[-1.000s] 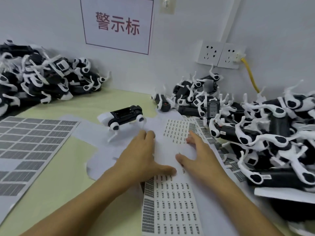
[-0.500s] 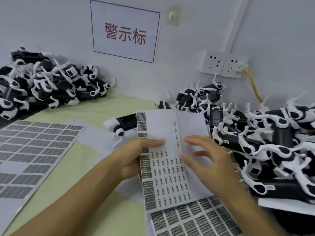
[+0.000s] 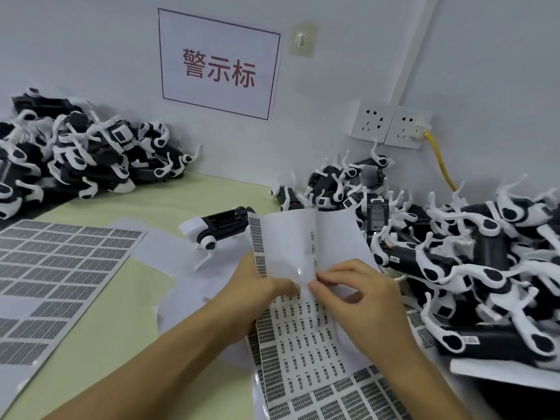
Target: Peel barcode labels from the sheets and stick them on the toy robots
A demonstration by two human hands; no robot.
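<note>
A label sheet point(image 3: 291, 237) with small barcode labels is lifted off the table, its upper part bent up and mostly bare backing. My left hand point(image 3: 251, 292) grips the sheet's left side, thumb on its front. My right hand point(image 3: 360, 298) pinches at the sheet's middle beside a column of labels, fingertips close to my left thumb. A single black-and-white toy robot point(image 3: 218, 228) stands on the table just behind the sheet. Whether a label is lifted, I cannot tell.
Heaps of toy robots lie at the back left point(image 3: 75, 156) and along the right point(image 3: 469, 268). A large barcode sheet point(image 3: 60, 268) covers the table's left; another point(image 3: 333, 395) lies under my hands. Wall sockets point(image 3: 391, 124) with a yellow cable sit behind.
Both hands went from pressing flat on the sheets to lifting one sheet. My right hand has since closed in to pinch at its middle. The view has moved closer.
</note>
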